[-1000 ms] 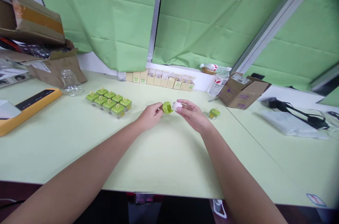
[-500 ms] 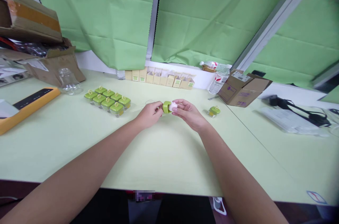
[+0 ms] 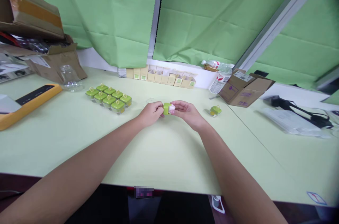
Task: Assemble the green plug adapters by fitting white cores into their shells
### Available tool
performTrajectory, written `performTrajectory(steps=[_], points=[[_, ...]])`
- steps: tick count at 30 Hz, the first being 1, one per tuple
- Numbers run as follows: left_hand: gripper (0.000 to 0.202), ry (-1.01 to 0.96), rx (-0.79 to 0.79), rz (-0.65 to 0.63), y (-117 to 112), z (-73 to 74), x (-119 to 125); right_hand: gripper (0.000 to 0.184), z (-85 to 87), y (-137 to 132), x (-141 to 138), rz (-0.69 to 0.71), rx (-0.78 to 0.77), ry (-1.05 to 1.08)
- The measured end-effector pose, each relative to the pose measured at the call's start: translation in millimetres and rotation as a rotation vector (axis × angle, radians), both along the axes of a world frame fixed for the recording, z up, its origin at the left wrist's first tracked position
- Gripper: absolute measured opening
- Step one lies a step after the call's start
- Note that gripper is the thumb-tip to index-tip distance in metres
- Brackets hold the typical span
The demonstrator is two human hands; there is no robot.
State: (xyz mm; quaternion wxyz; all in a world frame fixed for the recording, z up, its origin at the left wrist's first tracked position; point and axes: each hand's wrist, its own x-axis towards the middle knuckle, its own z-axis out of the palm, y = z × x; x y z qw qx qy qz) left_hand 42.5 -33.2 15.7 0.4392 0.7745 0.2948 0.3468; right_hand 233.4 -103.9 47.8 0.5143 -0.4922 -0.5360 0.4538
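In the head view, my left hand is closed on a small green lid over the middle of the table. Fingers of my right hand pinch a small whitish-pink rounded piece against the lid's open side. What this piece is cannot be made out. Just beyond my left hand lies a faint clear, round-edged item, partly hidden. Several small clear containers with green lids and ring handles stand grouped on the left. One more such container sits right of my right hand.
Small cardboard boxes line the back wall. A clear glass vessel and a yellow-edged device are on the left. Farther right stand a plastic bottle, a carton, and plastic bags beside black straps.
The whitish-pink piece now sits closer into the green lid, and my right fingers have shifted on it. The whole view has tilted slightly; the other items stay in place.
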Motion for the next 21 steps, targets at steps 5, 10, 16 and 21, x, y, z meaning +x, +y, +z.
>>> performTrajectory(steps=[5,10,16,21], points=[[0.014,-0.109,-0.136,-0.006,1.5,-0.1,3.3,0.045,-3.3,1.9,-5.0,-0.012,0.000,-0.014],[0.013,-0.176,-0.292,-0.098,0.5,2.4,4.7,0.040,-3.0,2.1,-5.2,-0.059,-0.068,0.062],[0.037,-0.185,-0.254,-0.113,-1.3,-0.4,4.6,0.039,-2.8,0.3,-1.8,-0.028,-0.105,0.142],[0.039,-0.251,-0.287,-0.070,0.7,0.8,6.6,0.042,-2.5,0.5,-3.4,-0.018,-0.039,0.085]])
